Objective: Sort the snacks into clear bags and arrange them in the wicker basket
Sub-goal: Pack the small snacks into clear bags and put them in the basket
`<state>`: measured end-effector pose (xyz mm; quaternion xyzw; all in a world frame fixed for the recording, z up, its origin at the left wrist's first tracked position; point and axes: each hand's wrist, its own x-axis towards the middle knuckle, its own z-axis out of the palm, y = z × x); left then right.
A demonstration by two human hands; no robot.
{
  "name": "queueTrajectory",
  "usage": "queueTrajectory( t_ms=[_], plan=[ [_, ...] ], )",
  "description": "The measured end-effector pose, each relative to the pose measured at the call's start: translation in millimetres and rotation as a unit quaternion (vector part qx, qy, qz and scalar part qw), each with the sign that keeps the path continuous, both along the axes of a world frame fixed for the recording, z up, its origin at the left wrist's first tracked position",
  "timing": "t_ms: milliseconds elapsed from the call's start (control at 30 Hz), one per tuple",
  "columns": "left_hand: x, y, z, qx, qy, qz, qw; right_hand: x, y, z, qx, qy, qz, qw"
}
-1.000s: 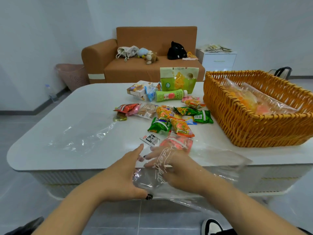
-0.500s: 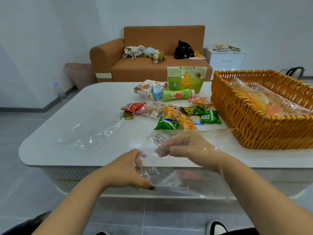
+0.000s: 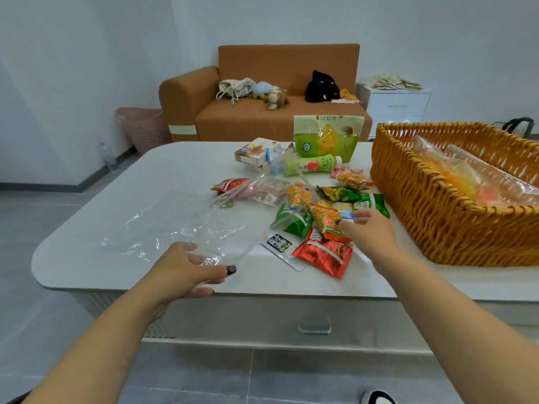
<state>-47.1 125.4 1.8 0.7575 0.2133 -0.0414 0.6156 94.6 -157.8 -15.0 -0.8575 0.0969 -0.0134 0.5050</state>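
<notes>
Snack packets in red, green and orange foil [image 3: 318, 217] lie scattered mid-table, left of the woven orange wicker basket [image 3: 437, 205]. Nearest, the left hand [image 3: 186, 269] pinches a crinkled clear plastic bag [image 3: 204, 225] at the white table's [image 3: 87, 258] front edge. Beyond it, the right hand [image 3: 367, 231] reaches among the packets, fingers loosely spread, touching an orange one. Filled clear bags [image 3: 478, 182] rest inside the basket.

Loose snack packets [image 3: 315, 211] lie scattered beside the wicker basket [image 3: 431, 217], which holds seemingly filled clear bags [image 3: 466, 176].

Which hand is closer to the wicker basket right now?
Right. The right hand is over the snack pile just beside the wicker basket; the left hand holds the clear bag farther away.
</notes>
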Motion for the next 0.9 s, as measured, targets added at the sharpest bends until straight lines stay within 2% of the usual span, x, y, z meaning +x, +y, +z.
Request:
queueTrajectory(
  t_ms=[100, 167, 267, 433, 500, 567, 667, 733, 900],
  plan=[
    [5, 0, -6, 0.047, -0.019, 0.031, 0.998, 19, 3, -13, -0.087, 0.098, 0.024, 0.991],
    [8, 1, -8, 0.058, -0.032, 0.043, 0.997, 27, 5, -16, -0.166, 0.127, 0.046, 0.977],
    [10, 4, -9, 0.069, -0.047, 0.055, 0.995, 29, 6, -20, -0.168, 0.107, 0.047, 0.979],
    [8, 9, -7, 0.072, -0.053, 0.063, 0.994, 20, 1, -15, -0.151, -0.002, 0.036, 0.988],
    [6, 12, -5, 0.079, -0.053, 0.068, 0.993, 15, -3, -5, -0.127, -0.039, 0.034, 0.991],
    [5, 15, -3, 0.089, -0.055, 0.071, 0.992, 6, -7, 13, -0.026, -0.037, 0.053, 0.998],
    [4, 17, -2, 0.115, -0.060, 0.069, 0.989, -15, -14, 42, 0.131, 0.009, 0.174, 0.976],
    [3, 14, -2, 0.137, -0.061, 0.056, 0.987, -28, -18, 53, 0.162, 0.025, 0.257, 0.952],
    [1, 1, -2, 0.144, -0.054, -0.002, 0.988, -41, -22, 56, 0.191, 0.052, 0.371, 0.907]
  ],
)
